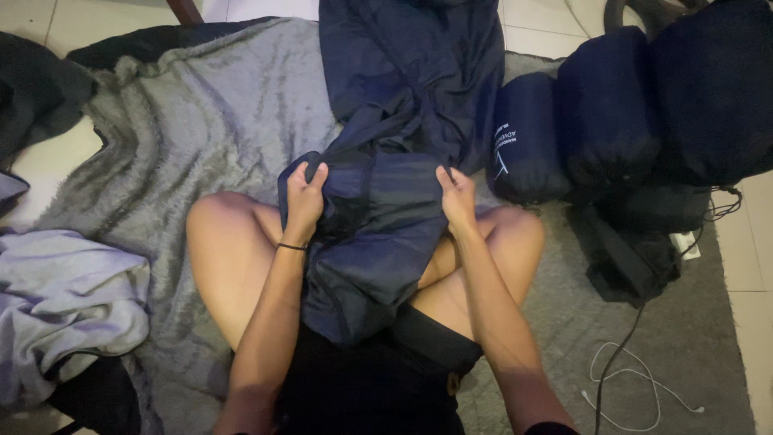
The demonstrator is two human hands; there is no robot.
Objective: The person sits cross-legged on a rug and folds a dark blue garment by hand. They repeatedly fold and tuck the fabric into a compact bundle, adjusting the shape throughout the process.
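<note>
A home floor: grey fleece blanket (201, 121) over pale tiles (48, 165) (laundry heap (64, 306) at nine o'clock).

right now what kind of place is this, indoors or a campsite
Most likely indoors, a room at home: a pale tiled floor under a grey fleece blanket, with a white charging cable lying on it. Both hands grip navy sleeping-bag fabric beside packed navy stuff sacks.

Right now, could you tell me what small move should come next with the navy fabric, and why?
Probably pull the next fold toward the lap: both the left hand and right hand grip bunched navy fabric, while most still trails across the grey blanket.
</note>
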